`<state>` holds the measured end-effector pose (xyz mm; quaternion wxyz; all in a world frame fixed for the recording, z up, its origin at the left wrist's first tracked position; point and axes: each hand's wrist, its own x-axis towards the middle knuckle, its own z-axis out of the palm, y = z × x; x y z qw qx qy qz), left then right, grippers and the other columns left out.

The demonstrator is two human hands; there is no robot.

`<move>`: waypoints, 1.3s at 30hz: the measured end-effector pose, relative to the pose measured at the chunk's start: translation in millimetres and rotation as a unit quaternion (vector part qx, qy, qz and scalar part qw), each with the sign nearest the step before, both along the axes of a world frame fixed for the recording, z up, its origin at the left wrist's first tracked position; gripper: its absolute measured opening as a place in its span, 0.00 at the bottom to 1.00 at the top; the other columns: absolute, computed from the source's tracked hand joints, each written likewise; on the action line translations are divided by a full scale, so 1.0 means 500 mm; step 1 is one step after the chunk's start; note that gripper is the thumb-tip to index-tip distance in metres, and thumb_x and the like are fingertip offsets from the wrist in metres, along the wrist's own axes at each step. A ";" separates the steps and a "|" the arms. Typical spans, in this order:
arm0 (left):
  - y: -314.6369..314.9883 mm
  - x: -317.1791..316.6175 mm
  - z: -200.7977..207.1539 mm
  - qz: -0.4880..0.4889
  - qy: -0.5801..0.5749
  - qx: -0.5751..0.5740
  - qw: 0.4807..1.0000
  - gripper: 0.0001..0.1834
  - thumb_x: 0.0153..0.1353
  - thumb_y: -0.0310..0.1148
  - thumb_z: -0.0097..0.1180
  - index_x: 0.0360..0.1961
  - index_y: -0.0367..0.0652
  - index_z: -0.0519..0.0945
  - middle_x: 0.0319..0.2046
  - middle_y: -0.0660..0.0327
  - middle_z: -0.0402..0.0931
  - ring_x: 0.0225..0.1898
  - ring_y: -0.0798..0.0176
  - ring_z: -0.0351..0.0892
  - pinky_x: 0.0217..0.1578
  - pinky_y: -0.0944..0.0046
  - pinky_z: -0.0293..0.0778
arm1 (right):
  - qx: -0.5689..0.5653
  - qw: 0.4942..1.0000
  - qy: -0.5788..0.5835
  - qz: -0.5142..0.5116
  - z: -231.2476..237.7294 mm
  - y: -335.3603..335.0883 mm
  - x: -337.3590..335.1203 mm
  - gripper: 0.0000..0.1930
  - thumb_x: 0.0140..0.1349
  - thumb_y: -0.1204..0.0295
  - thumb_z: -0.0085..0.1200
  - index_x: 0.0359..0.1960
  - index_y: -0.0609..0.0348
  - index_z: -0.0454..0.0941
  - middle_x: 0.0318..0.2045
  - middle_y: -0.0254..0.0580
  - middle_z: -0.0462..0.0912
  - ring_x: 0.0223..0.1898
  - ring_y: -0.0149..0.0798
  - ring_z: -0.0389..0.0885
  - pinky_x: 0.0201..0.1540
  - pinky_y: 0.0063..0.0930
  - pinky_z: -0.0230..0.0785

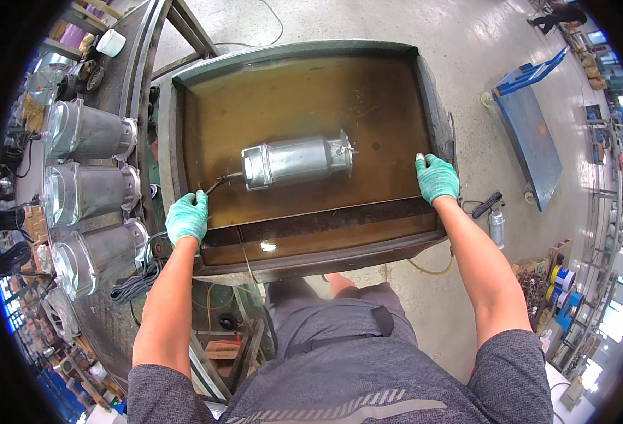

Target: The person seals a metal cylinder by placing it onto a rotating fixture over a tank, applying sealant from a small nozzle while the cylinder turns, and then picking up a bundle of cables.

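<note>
A silver ribbed metal cylinder (296, 162), perhaps a motor housing, lies on its side in a rectangular metal tank (311, 46) of brownish water. From its left end a dark cable (216, 186) runs to my left hand (187, 217), in a green glove. The fingers close around the cable at the tank's left wall. My right hand (436, 178), also gloved in green, is closed at the right wall with the thumb up; what its fingers hold is hidden. Between the hands, a straight plate edge (318, 213) crosses the tank.
Several similar silver cylinders (92, 192) stand in a row on the bench at left, beside a coiled black cable (140, 281). A blue flatbed cart (530, 138) is on the right. A small silver cylinder with a cable (496, 227) rests on the floor near the tank.
</note>
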<state>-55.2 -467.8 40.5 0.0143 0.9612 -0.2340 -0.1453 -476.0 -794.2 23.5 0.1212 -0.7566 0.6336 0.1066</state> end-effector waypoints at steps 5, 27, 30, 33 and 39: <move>-0.004 -0.001 0.006 0.000 0.008 0.013 1.000 0.25 0.70 0.55 0.51 0.45 0.46 0.89 0.43 0.48 0.86 0.47 0.40 0.85 0.49 0.47 0.79 | -0.001 1.000 -0.002 0.000 -0.001 -0.001 0.000 0.25 0.75 0.45 0.39 0.43 0.49 0.84 0.43 0.55 0.87 0.47 0.62 0.84 0.52 0.54 0.76; -0.007 -0.002 0.014 0.007 0.020 0.015 1.000 0.25 0.70 0.56 0.50 0.43 0.46 0.88 0.44 0.48 0.86 0.48 0.40 0.83 0.50 0.47 0.77 | 0.004 1.000 0.012 -0.004 0.012 0.003 0.009 0.25 0.75 0.45 0.40 0.45 0.48 0.84 0.44 0.54 0.87 0.48 0.62 0.84 0.52 0.55 0.76; -0.009 -0.004 0.018 0.007 0.020 0.017 1.000 0.26 0.70 0.56 0.49 0.42 0.46 0.88 0.43 0.48 0.86 0.48 0.39 0.83 0.50 0.46 0.77 | 0.008 1.000 0.009 -0.006 0.015 0.004 0.009 0.25 0.74 0.45 0.40 0.44 0.48 0.84 0.44 0.54 0.87 0.48 0.62 0.83 0.52 0.55 0.75; -0.013 -0.005 0.023 0.008 0.021 0.027 0.999 0.26 0.70 0.56 0.48 0.41 0.46 0.88 0.42 0.48 0.86 0.47 0.39 0.83 0.50 0.46 0.77 | 0.003 1.000 0.001 -0.005 0.013 0.004 0.008 0.25 0.74 0.45 0.40 0.44 0.49 0.84 0.44 0.55 0.86 0.48 0.63 0.83 0.52 0.55 0.75; -0.008 -0.001 0.017 0.005 0.016 0.022 1.000 0.26 0.70 0.57 0.48 0.40 0.47 0.88 0.42 0.48 0.86 0.47 0.39 0.83 0.49 0.46 0.77 | -0.004 1.000 -0.004 0.001 0.005 0.003 0.007 0.25 0.74 0.45 0.40 0.43 0.49 0.84 0.43 0.55 0.86 0.47 0.63 0.83 0.51 0.56 0.75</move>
